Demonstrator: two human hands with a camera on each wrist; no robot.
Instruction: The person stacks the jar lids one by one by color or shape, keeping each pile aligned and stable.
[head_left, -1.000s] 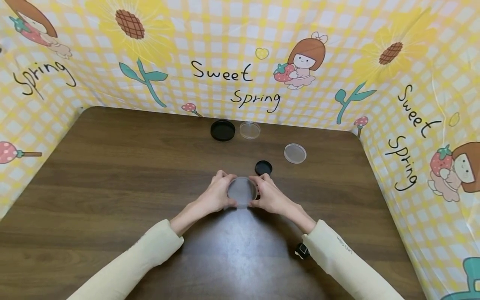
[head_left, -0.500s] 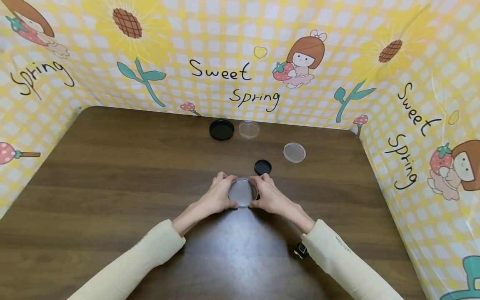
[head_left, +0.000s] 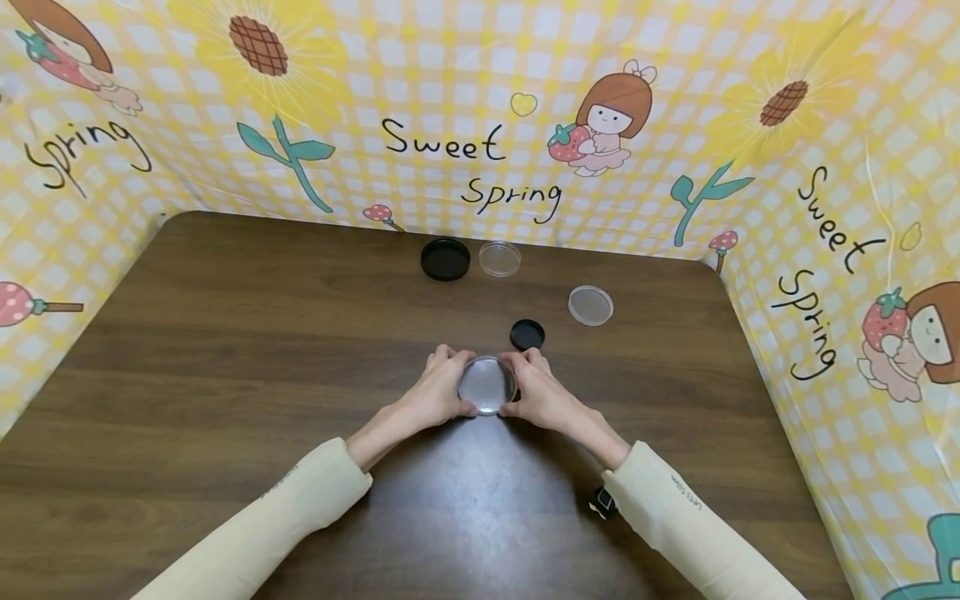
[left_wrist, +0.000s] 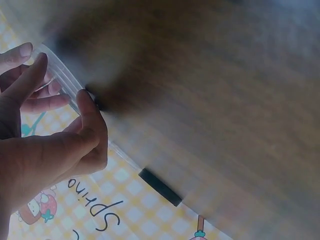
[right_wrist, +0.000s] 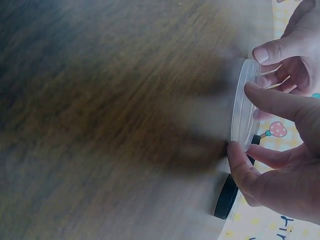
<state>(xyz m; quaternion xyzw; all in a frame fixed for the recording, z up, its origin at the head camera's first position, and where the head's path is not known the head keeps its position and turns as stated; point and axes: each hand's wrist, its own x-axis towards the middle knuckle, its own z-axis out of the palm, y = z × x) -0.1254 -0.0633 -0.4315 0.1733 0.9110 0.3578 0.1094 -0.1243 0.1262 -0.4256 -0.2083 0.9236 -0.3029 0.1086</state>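
A round clear petri dish is held between both hands near the middle of the table. My left hand grips its left rim, thumb at the near side and fingers at the far side. On the opposite rim my right hand holds it the same way. The right wrist view shows the dish's clear side wall between fingertips and thumbs. Whether its base touches the table cannot be told. Just beyond my right fingers lies a small black round dish.
Toward the back edge lie a larger black round dish and a clear dish side by side. Another clear dish lies farther right. A small black device shows by the right cuff. Checkered cloth walls the brown table.
Both hands keep their hold on the petri dish in nearly the same spot. The sheen on its top looks slightly brighter; the other dishes stay put.
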